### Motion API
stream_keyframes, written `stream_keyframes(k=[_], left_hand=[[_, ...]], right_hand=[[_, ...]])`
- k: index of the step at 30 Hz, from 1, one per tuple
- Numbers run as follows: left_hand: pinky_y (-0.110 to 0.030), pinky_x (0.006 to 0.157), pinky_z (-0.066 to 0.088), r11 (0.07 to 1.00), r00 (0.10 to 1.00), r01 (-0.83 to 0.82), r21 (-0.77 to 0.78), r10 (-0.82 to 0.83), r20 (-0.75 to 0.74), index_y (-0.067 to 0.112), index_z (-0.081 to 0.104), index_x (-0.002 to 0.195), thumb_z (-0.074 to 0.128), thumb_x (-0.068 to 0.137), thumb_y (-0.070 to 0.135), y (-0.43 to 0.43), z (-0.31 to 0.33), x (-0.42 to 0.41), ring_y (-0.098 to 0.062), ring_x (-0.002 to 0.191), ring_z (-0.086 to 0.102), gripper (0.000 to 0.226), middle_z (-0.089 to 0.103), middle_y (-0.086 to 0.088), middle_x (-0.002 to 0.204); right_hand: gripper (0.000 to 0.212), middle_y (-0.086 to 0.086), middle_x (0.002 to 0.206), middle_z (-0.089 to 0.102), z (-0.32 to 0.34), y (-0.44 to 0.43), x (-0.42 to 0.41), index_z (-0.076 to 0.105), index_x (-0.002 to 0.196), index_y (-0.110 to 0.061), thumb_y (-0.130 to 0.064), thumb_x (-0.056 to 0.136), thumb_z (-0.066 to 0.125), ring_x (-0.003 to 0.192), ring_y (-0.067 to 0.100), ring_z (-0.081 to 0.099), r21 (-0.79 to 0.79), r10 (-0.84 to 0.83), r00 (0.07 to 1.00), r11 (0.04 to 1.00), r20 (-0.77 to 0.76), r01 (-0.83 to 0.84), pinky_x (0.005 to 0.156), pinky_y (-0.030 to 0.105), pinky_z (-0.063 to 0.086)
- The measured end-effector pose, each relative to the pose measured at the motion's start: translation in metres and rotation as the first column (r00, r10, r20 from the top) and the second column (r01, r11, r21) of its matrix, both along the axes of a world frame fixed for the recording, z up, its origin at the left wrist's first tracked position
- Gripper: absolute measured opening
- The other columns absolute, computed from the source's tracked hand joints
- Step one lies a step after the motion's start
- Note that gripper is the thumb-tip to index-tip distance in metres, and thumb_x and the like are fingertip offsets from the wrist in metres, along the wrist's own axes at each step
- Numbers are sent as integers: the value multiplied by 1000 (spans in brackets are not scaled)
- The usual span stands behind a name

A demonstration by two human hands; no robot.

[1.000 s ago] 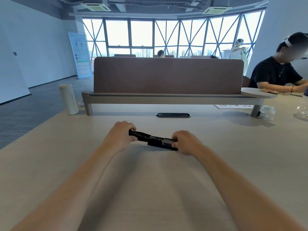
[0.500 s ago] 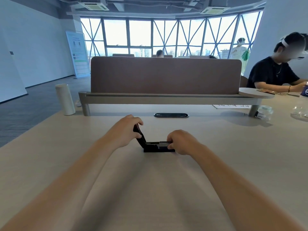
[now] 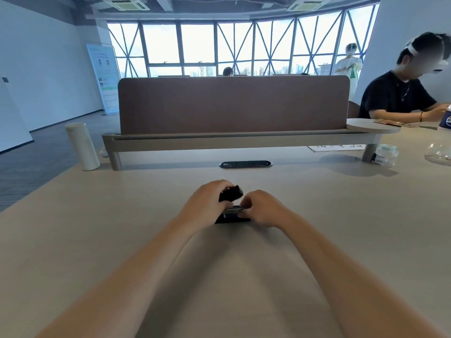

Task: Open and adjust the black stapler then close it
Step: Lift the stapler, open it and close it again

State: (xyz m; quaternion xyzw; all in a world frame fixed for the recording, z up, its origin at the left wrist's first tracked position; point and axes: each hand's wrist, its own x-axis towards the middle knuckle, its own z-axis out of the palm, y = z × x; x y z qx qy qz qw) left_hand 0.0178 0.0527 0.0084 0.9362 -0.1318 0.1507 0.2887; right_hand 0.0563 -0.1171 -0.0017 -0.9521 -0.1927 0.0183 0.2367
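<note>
The black stapler [image 3: 231,218] rests on the beige table [image 3: 244,276] in front of me, partly open. Its top arm [image 3: 231,192] is tilted over toward the right, above the base, and my left hand [image 3: 207,203] grips that arm. My right hand [image 3: 262,208] pinches the grey metal staple channel at the front end of the base. Fingers hide the hinge and much of the channel.
A brown divider panel [image 3: 231,106] on a raised shelf crosses the table behind. An oval cable port [image 3: 245,164] lies just beyond my hands. A white bottle [image 3: 82,146] stands far left, a glass jar [image 3: 386,154] far right. A person [image 3: 400,93] sits at the right.
The stapler went from lying flat to having its top arm lifted upright. Now my left hand has swung that arm over toward the right, down toward the base, and my hands are closer together.
</note>
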Motion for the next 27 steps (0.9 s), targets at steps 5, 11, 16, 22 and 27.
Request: stream_keyframes(k=[5, 11, 16, 22, 27], left_hand=[[-36, 80, 48, 994, 998, 64, 88, -66, 15, 23, 65, 108, 65, 85, 19, -4, -16, 8, -19, 91, 59, 23, 65, 3, 100], [-35, 81, 48, 995, 998, 69, 75, -69, -2, 31, 61, 112, 65, 85, 24, 6, -30, 9, -15, 93, 60, 28, 68, 9, 104], [-33, 74, 46, 995, 998, 61, 76, -61, 4, 31, 62, 107, 65, 85, 21, 6, -31, 8, -15, 88, 59, 25, 68, 9, 98], [-29, 67, 37, 993, 997, 73, 92, -76, 22, 32, 62, 104, 64, 85, 20, 5, -32, 8, -15, 82, 55, 22, 64, 7, 89], [-31, 70, 37, 992, 997, 71, 106, -74, 32, 28, 62, 109, 63, 86, 19, 4, -34, 8, -16, 84, 54, 25, 65, 3, 92]], right_hand=[[31, 11, 70, 57, -6, -3, 1, 49, 60, -15, -23, 81, 71, 64, 26, 50, 31, 17, 1000, 999, 8, -17, 51, 31, 31], [27, 10, 65, 57, -13, -5, 3, 54, 60, -13, -23, 77, 72, 57, 21, 48, 130, -6, 1000, 992, -26, 9, 50, 32, 30], [33, 2, 62, 51, -11, -6, 1, 47, 58, -17, -21, 79, 72, 53, 12, 42, 171, -12, 999, 985, -30, 16, 49, 29, 28], [26, 0, 65, 52, -12, -6, 3, 50, 66, -14, -24, 81, 70, 63, 20, 48, 125, 25, 1000, 992, 15, -27, 53, 31, 32], [19, 3, 75, 56, -14, -5, 4, 54, 78, -12, -24, 84, 67, 70, 23, 51, 77, 53, 997, 995, 64, -58, 54, 29, 33]])
